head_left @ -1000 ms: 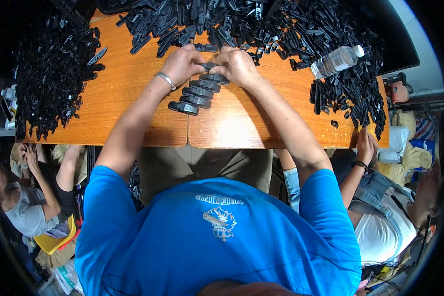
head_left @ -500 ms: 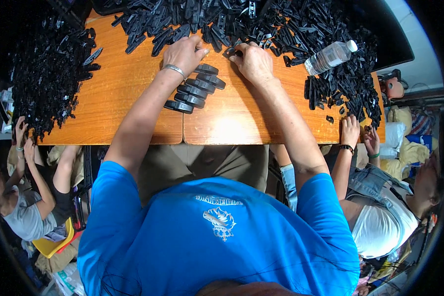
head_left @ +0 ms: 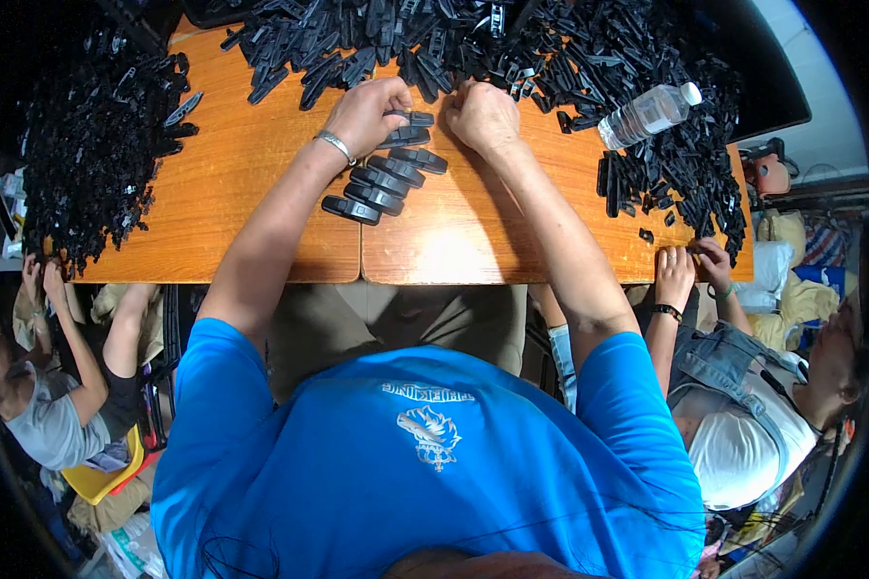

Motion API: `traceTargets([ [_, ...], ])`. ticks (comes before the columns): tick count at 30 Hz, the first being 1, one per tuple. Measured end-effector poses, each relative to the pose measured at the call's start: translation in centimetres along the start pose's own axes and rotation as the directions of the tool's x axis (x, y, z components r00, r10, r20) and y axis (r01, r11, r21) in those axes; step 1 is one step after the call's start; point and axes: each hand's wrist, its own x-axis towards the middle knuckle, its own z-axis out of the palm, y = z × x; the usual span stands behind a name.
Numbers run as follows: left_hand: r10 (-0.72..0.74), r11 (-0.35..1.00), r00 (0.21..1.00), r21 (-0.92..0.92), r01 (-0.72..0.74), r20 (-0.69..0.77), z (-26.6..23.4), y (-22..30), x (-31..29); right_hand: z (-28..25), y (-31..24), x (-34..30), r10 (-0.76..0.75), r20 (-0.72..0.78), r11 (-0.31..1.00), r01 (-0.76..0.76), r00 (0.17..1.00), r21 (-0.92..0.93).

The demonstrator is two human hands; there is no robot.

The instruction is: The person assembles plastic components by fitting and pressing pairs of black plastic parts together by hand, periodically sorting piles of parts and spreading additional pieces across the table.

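Right hand (head_left: 483, 116), left of the bottle (head_left: 650, 115): contents, if any, hidden from here. Left hand (head_left: 365, 118), farther left: obscures one end of a part (head_left: 419, 120). Pile (head_left: 87, 159), leftmost: details too small to tell.

The tabletop (head_left: 224, 159) leaves passage left of the left forearm (head_left: 272, 241), but black plastic parts (head_left: 603, 58) and a capped bottle (head_left: 649, 117) obstruct far right.

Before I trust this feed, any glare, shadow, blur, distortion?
Head view: glare whitens the near middle of the table; shadow lies left of the right forearm; the left parts pile partly merges into darkness; left hand and right hand look fairly sharp; fisheye bending grows toward the rim.
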Motion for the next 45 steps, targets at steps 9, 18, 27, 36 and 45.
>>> traceTargets([
  [9,0.005,0.998,0.997,0.060,0.000,-0.077,0.5,-2.1,-0.6,3.1,3.2,-0.8,0.064,0.019,0.753,-0.061,0.998,0.656],
  [18,-0.002,1.000,0.992,0.023,0.005,-0.129,1.0,-3.0,-0.7,2.5,3.7,-5.3,-0.252,-0.379,0.937,0.323,0.890,0.135],
  [27,0.027,1.000,0.989,0.004,-0.026,-0.144,1.2,-3.6,-0.4,0.1,0.8,-3.7,-0.206,-0.260,0.939,0.266,0.943,0.219],
  [36,0.038,0.999,0.986,0.003,-0.038,-0.163,1.1,-3.2,-0.4,2.6,2.1,-0.3,-0.368,-0.286,0.856,0.442,0.885,0.267],
  [45,0.048,0.997,0.994,-0.062,-0.055,-0.102,0.6,-3.0,-0.4,3.2,1.6,1.1,-0.511,-0.185,0.777,0.544,0.839,0.319],
])
